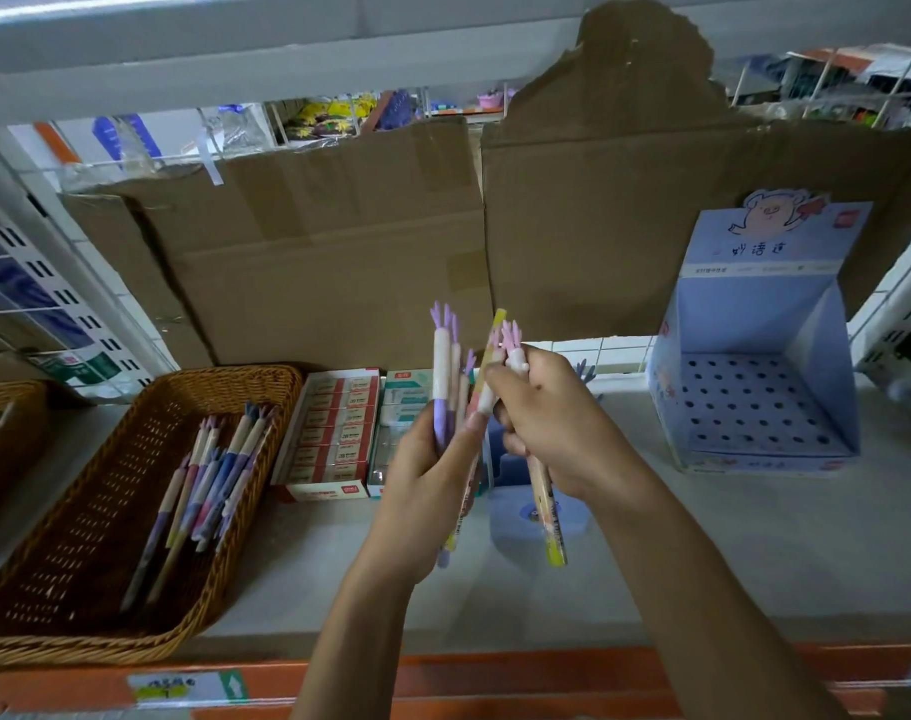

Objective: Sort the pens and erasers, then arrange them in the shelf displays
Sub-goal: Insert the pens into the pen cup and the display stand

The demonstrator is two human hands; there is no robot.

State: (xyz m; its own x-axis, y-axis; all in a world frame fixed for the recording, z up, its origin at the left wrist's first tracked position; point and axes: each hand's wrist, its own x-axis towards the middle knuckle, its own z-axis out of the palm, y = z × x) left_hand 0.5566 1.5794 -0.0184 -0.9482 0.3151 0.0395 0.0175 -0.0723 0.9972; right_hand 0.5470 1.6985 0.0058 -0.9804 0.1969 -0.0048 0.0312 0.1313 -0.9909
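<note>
My left hand point(422, 491) grips a bunch of pastel pens point(445, 376) with purple leafy tops, held upright above the shelf. My right hand point(552, 423) is closed on a few more pens, one with a yellow tip point(552, 532) pointing down, its fingers touching the left hand's bunch. A wicker basket point(48, 589) at the left holds several similar pens point(209, 475). Boxes of erasers, red point(333, 433) and teal point(406, 397), stand side by side behind my left hand. A blue pen display point(754, 407) with rows of holes stands empty at the right.
Brown cardboard sheets point(339, 241) line the back of the shelf. A second wicker basket point(6, 433) shows at the far left edge. A low blue box point(526, 517) lies under my hands. The shelf's orange front rail point(495, 678) carries a price label.
</note>
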